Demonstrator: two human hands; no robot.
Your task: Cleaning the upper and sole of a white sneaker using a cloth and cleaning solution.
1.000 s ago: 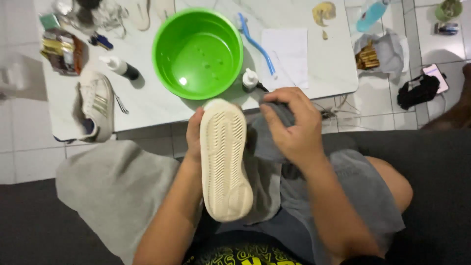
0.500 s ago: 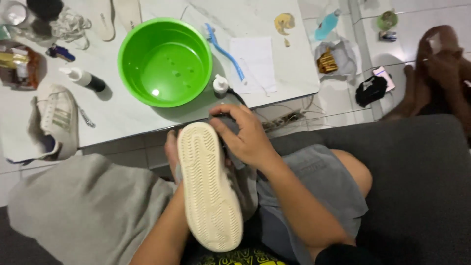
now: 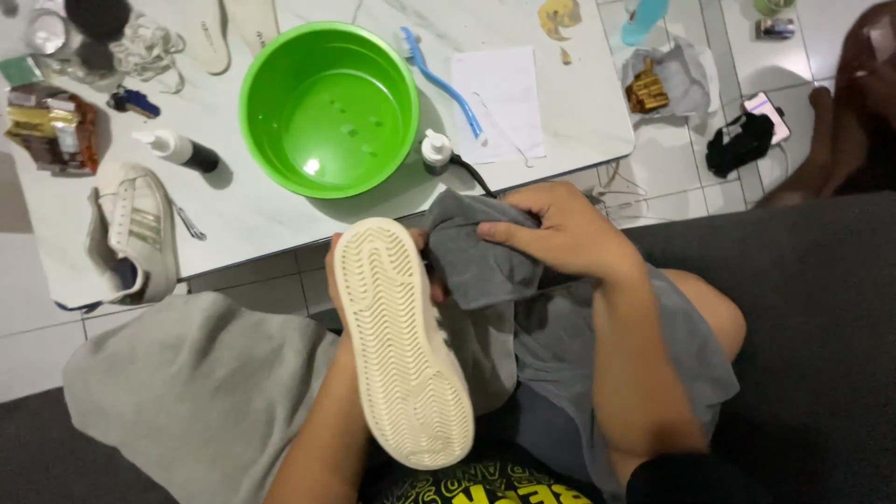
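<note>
Brown-and-gold packet (image 3: 51,131) at left edge of surface (image 3: 579,112). Small green box (image 3: 19,70) behind it. Gold packet (image 3: 647,91) in grey bag on floor. Phone (image 3: 770,110), screen pale, lies beside it.

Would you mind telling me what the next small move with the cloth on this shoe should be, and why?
Probably draw the grey cloth along the shoe side toward the heel. The right hand presses the cloth against the toe end, while the left hand, mostly hidden, holds the shoe sole-up. The cloth covers only the toe end so far.
</note>
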